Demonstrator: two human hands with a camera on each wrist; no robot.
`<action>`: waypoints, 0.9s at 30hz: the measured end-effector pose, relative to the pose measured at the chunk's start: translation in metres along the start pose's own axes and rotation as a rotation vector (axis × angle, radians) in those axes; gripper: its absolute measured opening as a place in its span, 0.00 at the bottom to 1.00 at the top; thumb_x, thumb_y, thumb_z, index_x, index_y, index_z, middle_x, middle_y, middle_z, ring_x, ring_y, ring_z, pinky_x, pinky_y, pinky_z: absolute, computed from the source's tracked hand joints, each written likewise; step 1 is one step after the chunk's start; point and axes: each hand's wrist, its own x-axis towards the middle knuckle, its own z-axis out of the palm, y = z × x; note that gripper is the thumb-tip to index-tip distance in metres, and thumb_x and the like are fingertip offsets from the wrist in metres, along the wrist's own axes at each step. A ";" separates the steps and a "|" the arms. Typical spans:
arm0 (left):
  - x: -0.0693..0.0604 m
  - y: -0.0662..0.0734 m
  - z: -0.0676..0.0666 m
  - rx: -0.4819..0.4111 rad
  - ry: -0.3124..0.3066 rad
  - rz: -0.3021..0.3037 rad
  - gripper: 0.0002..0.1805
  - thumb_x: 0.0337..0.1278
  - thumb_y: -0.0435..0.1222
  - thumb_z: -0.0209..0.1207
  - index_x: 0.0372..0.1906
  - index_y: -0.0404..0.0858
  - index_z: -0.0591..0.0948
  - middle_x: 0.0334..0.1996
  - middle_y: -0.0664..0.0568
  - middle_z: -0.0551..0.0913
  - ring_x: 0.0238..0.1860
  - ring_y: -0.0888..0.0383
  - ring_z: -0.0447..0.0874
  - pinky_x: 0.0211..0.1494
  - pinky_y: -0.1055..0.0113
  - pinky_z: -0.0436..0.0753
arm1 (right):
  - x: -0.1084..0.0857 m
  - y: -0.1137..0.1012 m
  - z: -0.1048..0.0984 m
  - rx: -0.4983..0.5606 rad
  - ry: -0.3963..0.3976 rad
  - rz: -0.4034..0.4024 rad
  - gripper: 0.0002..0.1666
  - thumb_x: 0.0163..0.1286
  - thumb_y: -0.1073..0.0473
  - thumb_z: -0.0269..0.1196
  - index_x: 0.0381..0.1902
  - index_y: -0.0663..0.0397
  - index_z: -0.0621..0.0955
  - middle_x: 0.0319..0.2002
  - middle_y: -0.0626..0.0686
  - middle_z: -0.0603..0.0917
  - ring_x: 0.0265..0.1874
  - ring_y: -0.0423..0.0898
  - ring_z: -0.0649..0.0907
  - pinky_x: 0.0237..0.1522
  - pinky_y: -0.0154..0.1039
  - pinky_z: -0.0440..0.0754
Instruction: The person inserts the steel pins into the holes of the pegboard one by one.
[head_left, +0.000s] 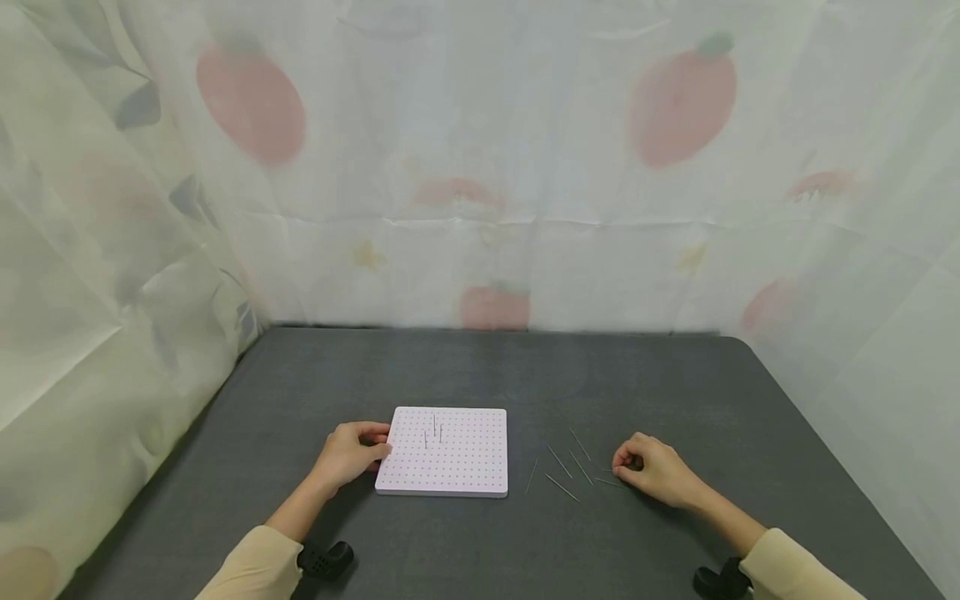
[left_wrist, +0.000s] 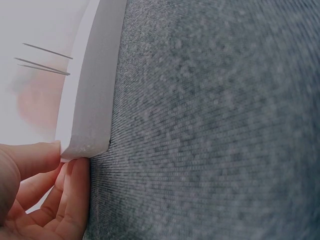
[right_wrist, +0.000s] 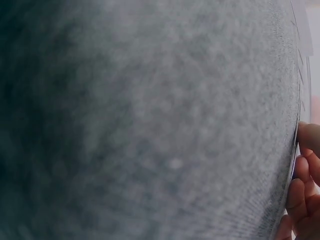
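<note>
A white board (head_left: 457, 473) with a grid of small holes lies on the dark table. Several thin metal pins (head_left: 440, 433) stand upright in its upper left part. My left hand (head_left: 351, 454) holds the board's left edge; in the left wrist view the thumb rests at a corner of the board (left_wrist: 95, 100), with the fingers against its side. To the right of the board, my right hand (head_left: 654, 469) is low at the table with bent fingers. Its fingertips are beside a loose pin (head_left: 608, 482). Whether they pinch a pin cannot be made out.
Several more loose pins (head_left: 558, 461) lie scattered between the board and my right hand. The grey cloth-like tabletop (head_left: 480, 367) ends at a pale printed curtain (head_left: 562, 167) behind. Another curtain (head_left: 97, 292) hangs along the left side.
</note>
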 end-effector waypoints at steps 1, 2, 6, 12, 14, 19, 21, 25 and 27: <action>0.000 0.000 0.000 0.000 -0.001 0.001 0.20 0.54 0.27 0.62 0.54 0.26 0.81 0.40 0.41 0.84 0.33 0.58 0.84 0.35 0.62 0.89 | 0.000 0.000 0.000 -0.003 0.002 0.007 0.08 0.59 0.59 0.71 0.27 0.41 0.82 0.29 0.39 0.76 0.28 0.28 0.68 0.31 0.28 0.68; 0.000 0.000 0.000 -0.001 -0.001 0.001 0.20 0.54 0.27 0.62 0.54 0.26 0.81 0.40 0.41 0.84 0.33 0.58 0.84 0.35 0.62 0.89 | 0.000 -0.001 0.000 -0.005 0.002 0.014 0.08 0.59 0.59 0.71 0.27 0.41 0.82 0.28 0.39 0.76 0.28 0.28 0.68 0.30 0.28 0.67; 0.000 0.000 0.000 0.003 -0.001 0.010 0.20 0.54 0.27 0.62 0.54 0.26 0.81 0.40 0.40 0.84 0.33 0.58 0.84 0.34 0.62 0.89 | 0.000 -0.002 0.001 -0.013 0.000 0.046 0.08 0.60 0.59 0.70 0.26 0.40 0.82 0.27 0.39 0.75 0.27 0.29 0.68 0.31 0.28 0.66; 0.000 0.000 0.000 0.009 0.001 0.006 0.20 0.55 0.27 0.63 0.54 0.26 0.81 0.40 0.40 0.84 0.32 0.58 0.83 0.34 0.62 0.89 | 0.001 -0.003 0.002 -0.017 0.001 0.070 0.09 0.60 0.60 0.69 0.25 0.40 0.82 0.26 0.39 0.75 0.26 0.29 0.67 0.31 0.28 0.65; 0.000 -0.001 0.000 0.012 0.003 0.004 0.20 0.55 0.28 0.63 0.54 0.27 0.81 0.40 0.41 0.84 0.32 0.58 0.83 0.34 0.62 0.89 | 0.002 -0.003 0.001 -0.005 -0.006 0.083 0.08 0.61 0.61 0.68 0.25 0.41 0.82 0.27 0.40 0.75 0.27 0.29 0.67 0.31 0.28 0.66; -0.001 -0.001 -0.001 0.015 0.005 0.000 0.20 0.54 0.27 0.62 0.54 0.27 0.81 0.40 0.41 0.84 0.33 0.58 0.83 0.34 0.62 0.89 | 0.004 -0.005 -0.001 0.056 -0.038 0.115 0.06 0.65 0.63 0.64 0.29 0.47 0.81 0.29 0.44 0.77 0.27 0.28 0.69 0.29 0.27 0.70; -0.001 0.000 -0.001 0.014 0.003 0.000 0.20 0.55 0.27 0.62 0.54 0.27 0.81 0.39 0.41 0.84 0.33 0.58 0.83 0.34 0.62 0.89 | 0.005 -0.006 -0.002 0.073 -0.046 0.118 0.05 0.67 0.64 0.63 0.30 0.49 0.81 0.30 0.45 0.77 0.27 0.28 0.69 0.29 0.27 0.70; 0.000 0.000 0.000 0.015 0.001 -0.003 0.20 0.55 0.27 0.62 0.54 0.27 0.81 0.40 0.41 0.84 0.33 0.59 0.83 0.34 0.62 0.89 | 0.009 -0.009 -0.005 0.095 -0.043 0.119 0.04 0.68 0.64 0.61 0.33 0.52 0.80 0.31 0.46 0.77 0.28 0.28 0.68 0.29 0.27 0.69; 0.000 0.001 0.000 0.015 0.002 -0.005 0.20 0.54 0.27 0.63 0.54 0.27 0.81 0.40 0.41 0.84 0.33 0.59 0.82 0.34 0.62 0.89 | 0.011 -0.011 -0.007 0.106 -0.045 0.127 0.03 0.69 0.63 0.60 0.34 0.53 0.80 0.31 0.47 0.76 0.27 0.29 0.68 0.28 0.27 0.69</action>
